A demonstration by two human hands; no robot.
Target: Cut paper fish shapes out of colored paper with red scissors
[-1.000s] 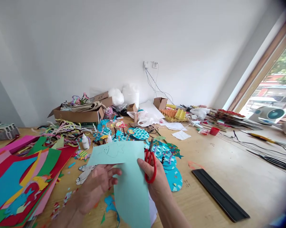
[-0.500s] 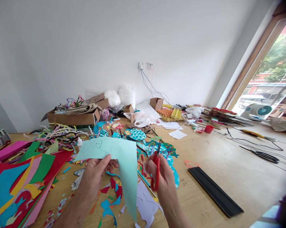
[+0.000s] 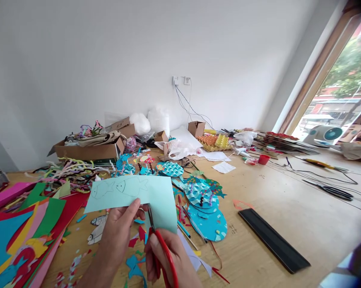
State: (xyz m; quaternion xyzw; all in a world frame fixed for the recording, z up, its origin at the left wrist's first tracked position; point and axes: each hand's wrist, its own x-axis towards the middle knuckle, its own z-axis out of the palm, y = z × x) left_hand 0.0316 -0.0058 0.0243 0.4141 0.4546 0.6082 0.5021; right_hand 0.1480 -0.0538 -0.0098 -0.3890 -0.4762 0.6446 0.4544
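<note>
A light teal sheet of paper [image 3: 161,192] with fish outlines drawn in pencil is held up above the table. My left hand [image 3: 122,224] pinches its lower edge between thumb and fingers. Red-handled scissors [image 3: 167,256] are gripped in my right hand [image 3: 173,250], their blades at the sheet's inner cut edge just right of my left fingers. Whether the blades are parted is hard to see. Below lie blue paper scraps [image 3: 134,264], a lilac paper piece [image 3: 192,256] and two cut-out paper fish [image 3: 97,232].
Coloured paper sheets [image 3: 11,232] are stacked at left, with pipe cleaners [image 3: 69,172] and a cardboard box [image 3: 87,151] behind. Blue paper discs [image 3: 209,222] lie right of the sheet. Farther right are a long black tray [image 3: 272,238], a red cup [image 3: 263,159] and black scissors [image 3: 330,190].
My right hand has brought the scissors left and down from beside the sheet to its inner edge. The sheet has tipped slightly, and its hanging strip is now mostly hidden behind my right hand.
</note>
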